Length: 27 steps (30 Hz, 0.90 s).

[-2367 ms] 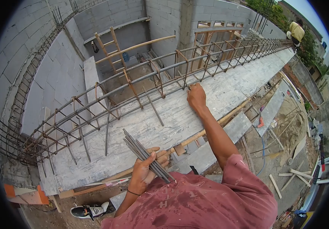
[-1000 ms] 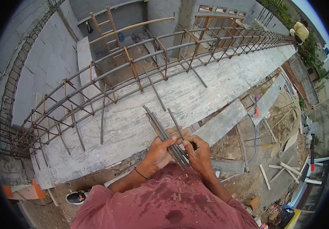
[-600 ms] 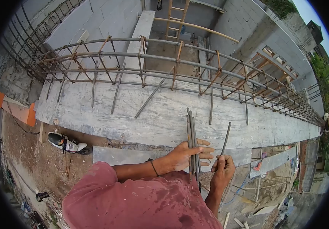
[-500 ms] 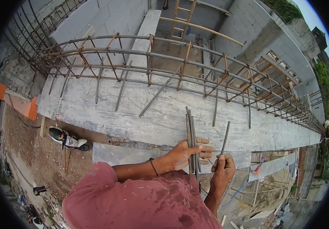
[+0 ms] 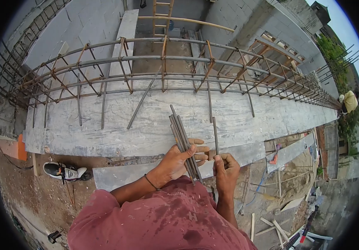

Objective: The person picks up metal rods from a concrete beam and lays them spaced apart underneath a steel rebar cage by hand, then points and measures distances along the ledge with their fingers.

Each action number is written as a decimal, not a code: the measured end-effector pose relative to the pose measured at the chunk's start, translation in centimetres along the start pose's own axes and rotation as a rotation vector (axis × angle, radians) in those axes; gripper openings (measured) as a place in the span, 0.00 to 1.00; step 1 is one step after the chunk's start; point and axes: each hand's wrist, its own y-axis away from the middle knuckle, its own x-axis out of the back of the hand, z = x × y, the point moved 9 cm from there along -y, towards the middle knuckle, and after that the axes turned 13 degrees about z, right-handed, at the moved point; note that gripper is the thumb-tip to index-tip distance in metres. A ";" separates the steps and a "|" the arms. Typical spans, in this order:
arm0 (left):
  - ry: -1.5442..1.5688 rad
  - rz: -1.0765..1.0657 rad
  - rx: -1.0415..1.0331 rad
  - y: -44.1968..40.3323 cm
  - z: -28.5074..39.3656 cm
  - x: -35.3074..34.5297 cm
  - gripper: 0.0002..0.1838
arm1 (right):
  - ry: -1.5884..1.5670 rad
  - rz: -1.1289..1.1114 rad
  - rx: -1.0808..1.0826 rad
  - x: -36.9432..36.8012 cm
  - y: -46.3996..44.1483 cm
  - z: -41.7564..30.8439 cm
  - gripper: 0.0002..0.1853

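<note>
Our left hand (image 5: pixel 172 161), near six o'clock, clamps a bundle of rods (image 5: pixel 181 135) beneath its thumb (several, though overlap hides the exact count). Our right hand (image 5: pixel 226 168), near five, pinches one single rod (image 5: pixel 215 135). Towards twelve, seven loose rods (image 5: pixel 210 106) jut from one rebar cage (image 5: pixel 154 58) over one grey board (image 5: pixel 158 137): seven seem laid, the held ones unplaced.

Rod bundle (image 5: pixel 183 139) in our left hand (image 5: pixel 170 164), single rod (image 5: pixel 215 137) in our right hand (image 5: pixel 226 170), board (image 5: pixel 246 127) before us, rebar cage (image 5: pixel 163 58) along it, ladder (image 5: pixel 154 12) behind, seemingly a person (image 5: pixel 349 102) far right
</note>
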 end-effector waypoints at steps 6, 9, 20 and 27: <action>0.004 0.081 -0.013 -0.6 0.1 0.5 0.22 | -0.005 0.044 0.001 1.5 0.7 0.8 0.11; 0.010 0.087 -0.012 -0.2 0.3 0.5 0.20 | 0.006 0.099 0.013 1.6 1.3 0.9 0.12; 0.208 0.065 -0.050 4.3 1.6 2.0 0.18 | -0.051 -0.181 0.100 -5.9 2.6 -1.4 0.12; 0.227 0.116 -0.243 7.6 5.8 4.5 0.20 | 0.007 -0.270 0.219 -11.0 4.5 -4.1 0.12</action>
